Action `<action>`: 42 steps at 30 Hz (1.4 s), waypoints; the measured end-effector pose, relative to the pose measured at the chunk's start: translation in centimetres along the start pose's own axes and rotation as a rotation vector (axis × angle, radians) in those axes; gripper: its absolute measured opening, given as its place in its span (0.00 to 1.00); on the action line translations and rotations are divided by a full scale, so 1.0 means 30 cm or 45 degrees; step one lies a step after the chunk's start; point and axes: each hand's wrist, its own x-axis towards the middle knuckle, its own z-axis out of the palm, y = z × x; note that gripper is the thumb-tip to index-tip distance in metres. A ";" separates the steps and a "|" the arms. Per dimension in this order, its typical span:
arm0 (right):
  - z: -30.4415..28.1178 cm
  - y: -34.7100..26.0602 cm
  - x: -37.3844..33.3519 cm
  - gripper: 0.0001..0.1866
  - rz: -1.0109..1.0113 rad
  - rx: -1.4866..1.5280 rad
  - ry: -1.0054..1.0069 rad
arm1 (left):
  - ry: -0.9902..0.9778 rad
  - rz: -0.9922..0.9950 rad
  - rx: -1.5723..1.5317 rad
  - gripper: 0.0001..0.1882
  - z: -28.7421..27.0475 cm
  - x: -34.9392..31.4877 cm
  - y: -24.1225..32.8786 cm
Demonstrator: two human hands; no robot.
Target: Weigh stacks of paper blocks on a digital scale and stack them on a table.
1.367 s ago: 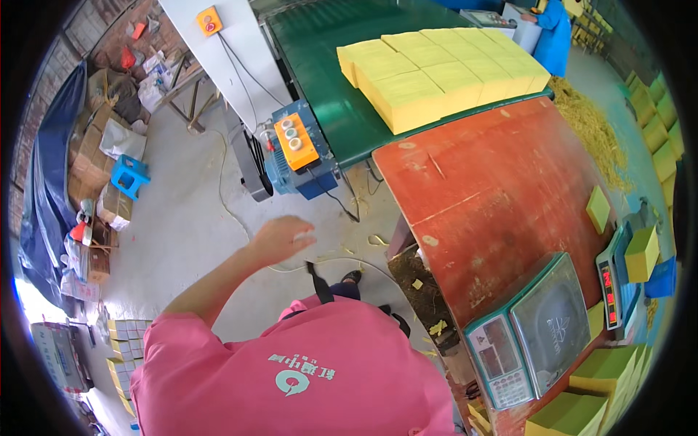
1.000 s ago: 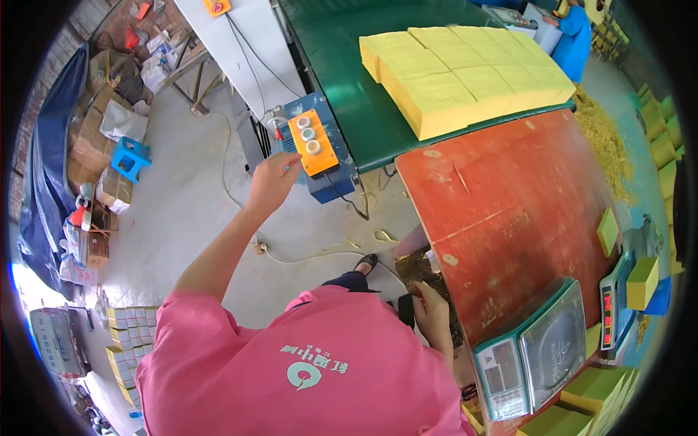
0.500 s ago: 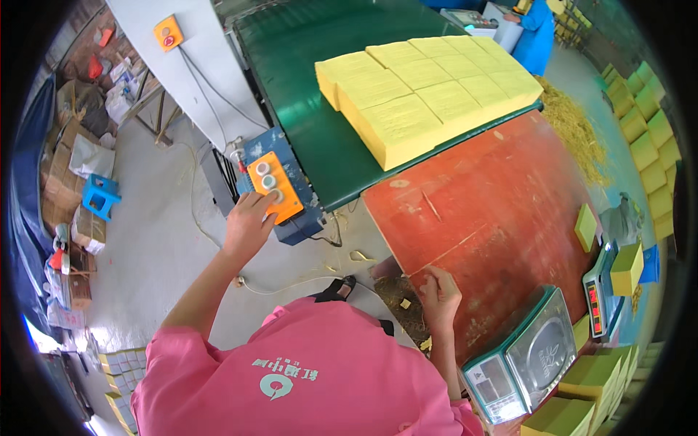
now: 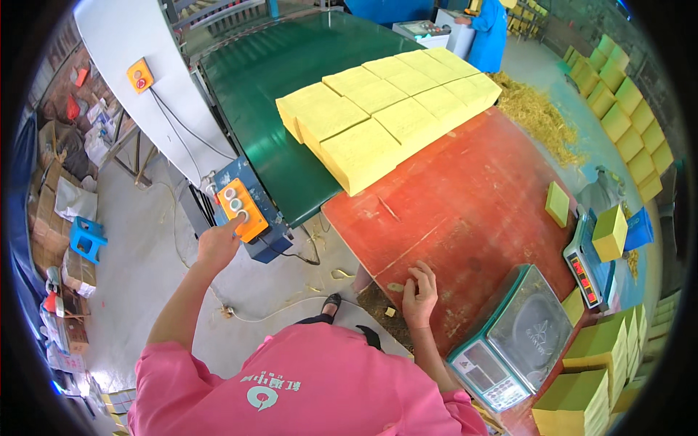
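My left hand [image 4: 219,247] points its index finger at the orange control box [image 4: 252,227], left of the green conveyor [image 4: 254,123]; its remaining fingers I cannot tell. My right hand [image 4: 419,296], fingers loosely spread, overlies the red table [image 4: 465,196].

Ctrl box [image 4: 253,226] at left: smooth orange plast., semi-gloss. Motor hsg [image 4: 266,248] under it: blue painted metal, scuffed. Far-L panel [image 4: 131,109]: smooth white finish, prob. painted metal. Green belt [image 4: 254,94]: glossy, smooth. Paper stacks [image 4: 396,105] on it: matt, w/ slightly rough cut sides. Red board [image 4: 458,203]: wood-look, worn, scratched. Near-R scale pan [image 4: 534,327]: shiny, smooth. Shirt [image 4: 327,385]: matt pink cloth. L stool [image 4: 88,238]: blue plast. Far-R scrap heap [image 4: 538,116]: rough, shredded.
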 end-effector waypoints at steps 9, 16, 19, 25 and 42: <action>0.006 0.045 -0.010 0.10 -0.015 0.097 0.023 | 0.010 0.017 0.079 0.25 0.007 0.020 -0.001; -0.006 0.036 -0.013 0.09 0.043 0.226 0.024 | 0.073 0.038 0.112 0.24 0.011 0.026 0.004; -0.005 0.053 -0.014 0.09 -0.004 0.253 0.033 | 0.083 0.007 0.122 0.23 0.012 0.026 0.016; 0.001 0.064 -0.014 0.09 -0.004 0.286 0.033 | 0.123 0.041 0.136 0.23 0.013 0.034 0.018; -0.014 0.058 -0.015 0.08 0.034 0.287 0.076 | 0.002 0.017 0.104 0.24 -0.021 0.042 0.025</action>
